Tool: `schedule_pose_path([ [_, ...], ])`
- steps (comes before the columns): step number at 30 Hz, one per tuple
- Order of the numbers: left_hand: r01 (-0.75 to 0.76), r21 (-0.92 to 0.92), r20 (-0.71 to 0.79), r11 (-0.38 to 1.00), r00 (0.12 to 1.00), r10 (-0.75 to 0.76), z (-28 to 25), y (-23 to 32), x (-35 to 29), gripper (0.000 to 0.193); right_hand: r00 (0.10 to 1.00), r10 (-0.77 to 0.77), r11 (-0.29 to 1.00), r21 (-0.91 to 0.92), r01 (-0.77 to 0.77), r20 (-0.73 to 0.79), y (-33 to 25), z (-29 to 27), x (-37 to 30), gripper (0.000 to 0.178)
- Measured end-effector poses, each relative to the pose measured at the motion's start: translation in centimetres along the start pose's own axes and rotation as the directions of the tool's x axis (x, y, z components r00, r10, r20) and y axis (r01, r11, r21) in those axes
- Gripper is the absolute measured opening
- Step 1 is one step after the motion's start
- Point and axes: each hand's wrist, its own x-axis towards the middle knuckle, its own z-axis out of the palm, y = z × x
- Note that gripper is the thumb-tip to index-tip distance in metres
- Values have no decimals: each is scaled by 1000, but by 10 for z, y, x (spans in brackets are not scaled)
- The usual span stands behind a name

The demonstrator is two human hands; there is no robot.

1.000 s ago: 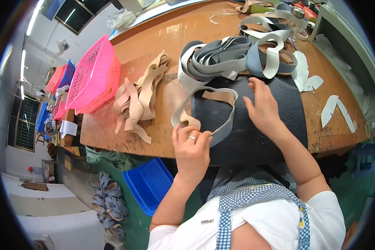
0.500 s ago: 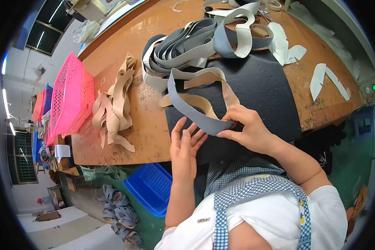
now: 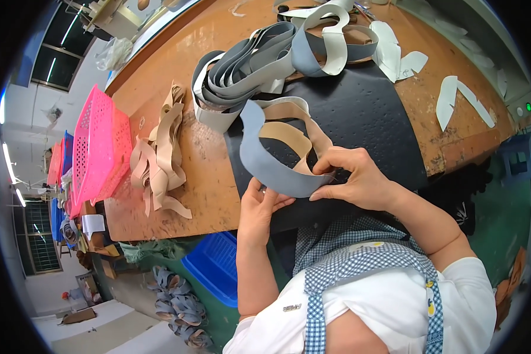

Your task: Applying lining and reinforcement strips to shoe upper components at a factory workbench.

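Note:
A looped strip of leather-like material, blue-grey on one face and tan on the other, stands on edge over the black mat. My right hand pinches it between thumb and fingers at the right, where its ends come together. At its lower left edge, my left hand grips the blue-grey band, with some fingertips hidden behind it. Just beyond lies a pile of grey strips, next to a blue-and-white curled strip.
Tan strips lie on the wooden table at left, beside a pink basket. White pattern pieces rest at right. A blue bin and bundled grey-blue strips are on the floor below the table edge.
My left hand has risen to the strip and closed on its lower edge. The blue-grey face has tilted and shows more broadly. My right hand keeps its pinch.

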Motion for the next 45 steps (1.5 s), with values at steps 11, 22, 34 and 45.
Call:
schedule_pose_path([
  [11, -68, -343, 247, 937, 956, 159, -12, -14, -5, 26, 993, 47, 975, 212, -68, 105, -5, 12, 4, 47],
  [22, -224, -347, 126, 911, 951, 282, -15, -24, -8, 39, 989, 144, 981, 127, -148, 38, -10, 13, 3, 56],
  [34, -507, -145, 133, 850, 841, 525, -21, -41, -16, 28, 967, 152, 983, 66, -169, 204, -11, 15, -5, 26],
  [45, -457, -36, -89, 888, 887, 453, 1, -28, -17, 13, 975, -223, 961, -161, 223, 17, 11, 34, -10, 20],
])
